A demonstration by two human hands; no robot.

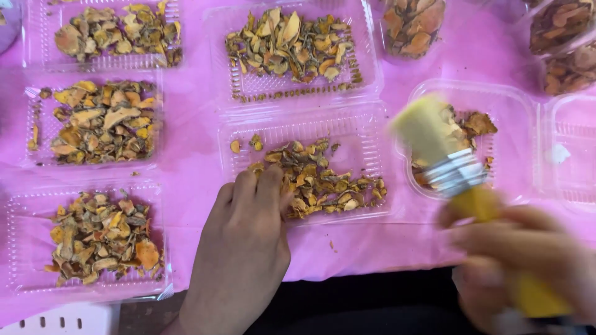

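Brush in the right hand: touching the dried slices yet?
No: the brush in the right hand sits blurred above a clear tray, not resting on the slices.

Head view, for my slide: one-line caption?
Left hand touches dried orange slices in a clear tray; right hand holds a yellow brush.

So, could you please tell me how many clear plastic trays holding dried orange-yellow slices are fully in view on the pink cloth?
6. Three at left: top, middle, bottom. Two in the centre: upper, lower, touched by the left hand. One at right. More containers are cut off at the edges.
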